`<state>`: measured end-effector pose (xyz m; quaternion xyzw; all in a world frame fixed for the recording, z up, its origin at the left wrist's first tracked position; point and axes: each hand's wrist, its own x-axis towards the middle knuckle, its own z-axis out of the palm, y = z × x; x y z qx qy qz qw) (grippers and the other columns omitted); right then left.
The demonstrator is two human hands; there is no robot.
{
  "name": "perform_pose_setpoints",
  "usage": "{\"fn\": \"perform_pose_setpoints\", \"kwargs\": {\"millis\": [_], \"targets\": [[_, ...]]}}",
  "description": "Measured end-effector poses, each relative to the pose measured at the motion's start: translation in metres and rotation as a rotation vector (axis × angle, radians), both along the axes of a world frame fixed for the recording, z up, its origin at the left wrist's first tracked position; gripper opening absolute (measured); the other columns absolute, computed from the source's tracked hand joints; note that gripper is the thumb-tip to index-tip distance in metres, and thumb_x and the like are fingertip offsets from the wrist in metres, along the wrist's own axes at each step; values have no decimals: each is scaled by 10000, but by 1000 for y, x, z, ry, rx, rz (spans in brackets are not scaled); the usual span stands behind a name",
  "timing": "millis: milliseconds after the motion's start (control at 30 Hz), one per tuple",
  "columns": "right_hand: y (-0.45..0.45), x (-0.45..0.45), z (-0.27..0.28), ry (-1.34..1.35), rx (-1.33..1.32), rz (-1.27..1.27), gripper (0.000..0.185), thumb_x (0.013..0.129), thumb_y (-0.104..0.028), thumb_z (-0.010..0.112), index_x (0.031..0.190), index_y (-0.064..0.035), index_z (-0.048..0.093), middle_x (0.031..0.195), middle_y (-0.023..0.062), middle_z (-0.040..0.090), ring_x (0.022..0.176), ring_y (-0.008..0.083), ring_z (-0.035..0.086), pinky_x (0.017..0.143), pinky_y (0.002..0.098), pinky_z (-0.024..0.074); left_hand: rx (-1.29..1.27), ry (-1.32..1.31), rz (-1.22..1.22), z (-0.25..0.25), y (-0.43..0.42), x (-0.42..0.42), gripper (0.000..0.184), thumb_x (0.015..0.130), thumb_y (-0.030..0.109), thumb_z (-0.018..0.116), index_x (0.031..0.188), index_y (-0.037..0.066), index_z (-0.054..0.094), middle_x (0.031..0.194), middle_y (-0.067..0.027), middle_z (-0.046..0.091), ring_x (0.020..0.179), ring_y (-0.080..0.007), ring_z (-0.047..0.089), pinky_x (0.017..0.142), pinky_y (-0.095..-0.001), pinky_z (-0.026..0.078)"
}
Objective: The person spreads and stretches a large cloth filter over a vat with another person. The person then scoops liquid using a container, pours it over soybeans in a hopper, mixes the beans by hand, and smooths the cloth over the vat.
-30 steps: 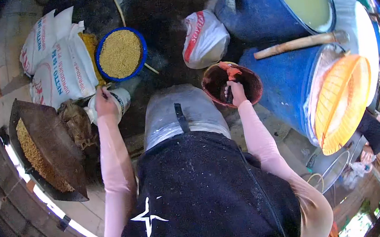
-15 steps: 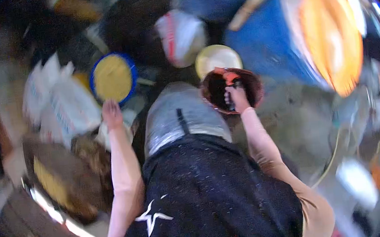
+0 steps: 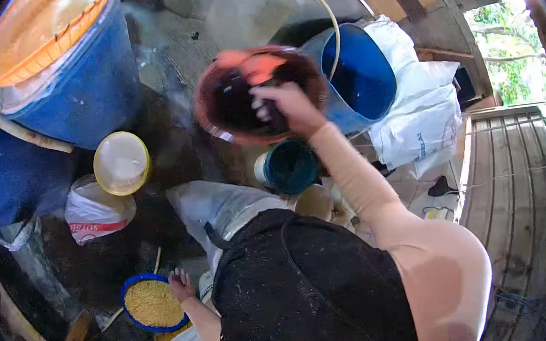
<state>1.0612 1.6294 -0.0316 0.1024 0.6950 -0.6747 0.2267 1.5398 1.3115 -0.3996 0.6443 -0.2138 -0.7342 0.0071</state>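
Dark red bucket swung well apart from the yellow-rimmed pail, now near an open blue barrel.
From here I see its mouth directly beneath my right hand, fingers curled round what, through the blur, looks like a dark handle; my left hand, fingers spread, holds nothing beside the blue basin.

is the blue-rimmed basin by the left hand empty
No, the blue-rimmed basin beside the open left hand holds a broad layer of yellow grains.
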Motion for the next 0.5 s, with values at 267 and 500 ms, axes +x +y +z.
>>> {"fn": "perform_pose_setpoints", "kwargs": {"millis": [267,500], "targets": [[271,-76,37,225,323,-633,87,835,-105,640,813,-21,638,707,30,608,577,158,571,515,289,447,-57,37,106,-24,-5,33,339,969,355,445,1225,152,535,1084,-27,614,993,-211,583,876,-375,461],[512,-179,-112,121,841,-677,220,827,-150,652,1012,-30,651,817,79,655,638,219,606,594,375,491,-69,-44,142,4,23,8,128,930,294,496,948,173,534,762,26,544,649,-161,535,560,-298,424]]}}
